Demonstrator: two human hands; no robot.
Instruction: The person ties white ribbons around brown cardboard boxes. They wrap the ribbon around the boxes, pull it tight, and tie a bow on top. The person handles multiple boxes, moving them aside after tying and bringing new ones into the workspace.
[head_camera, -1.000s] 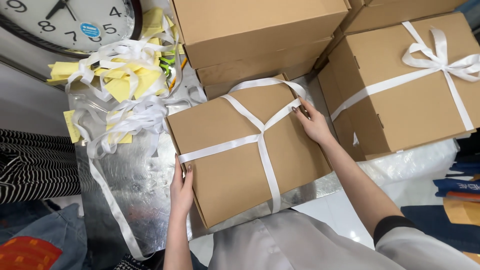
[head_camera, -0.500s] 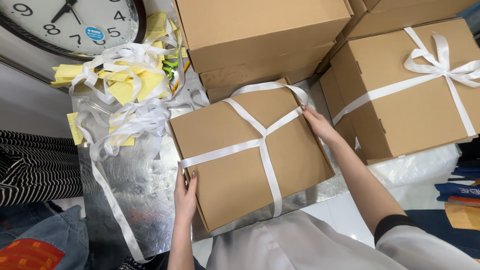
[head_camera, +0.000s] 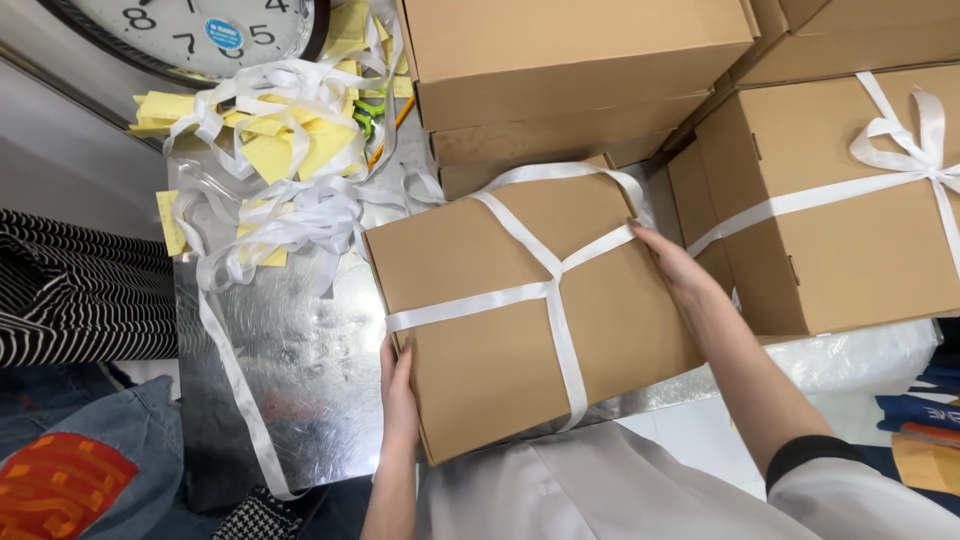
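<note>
Two hands hold one brown box (head_camera: 530, 320) that has a white ribbon (head_camera: 548, 290) crossed over its top. The box sits in the middle of what we see, on a shiny silver table (head_camera: 290, 370), turned a bit so one corner points to 6 o'clock.

Our left hand (head_camera: 398, 395) is at the box's 8 o'clock side. Its fingers lie flat and close together, pressed on the side wall. Our right hand (head_camera: 675, 265) is at the 2 o'clock side. It is open, with the fingers spread along the top edge, right by the end of a ribbon band. Neither hand is closed around anything; they squeeze the box between them.

To do this well, we think we should push the same from both sides, so the box does not tip or twist. We should keep our fingers off the ribbon so the cross stays in the middle.

There is little room. At 12 o'clock a stack of plain boxes (head_camera: 570, 70) is just beside our box. At 3 o'clock stands a big box with a bow (head_camera: 850, 200), very near our right hand. At 10 o'clock lies a heap of loose ribbons and yellow paper (head_camera: 280, 160), with a wall clock (head_camera: 200, 30) above it.
</note>
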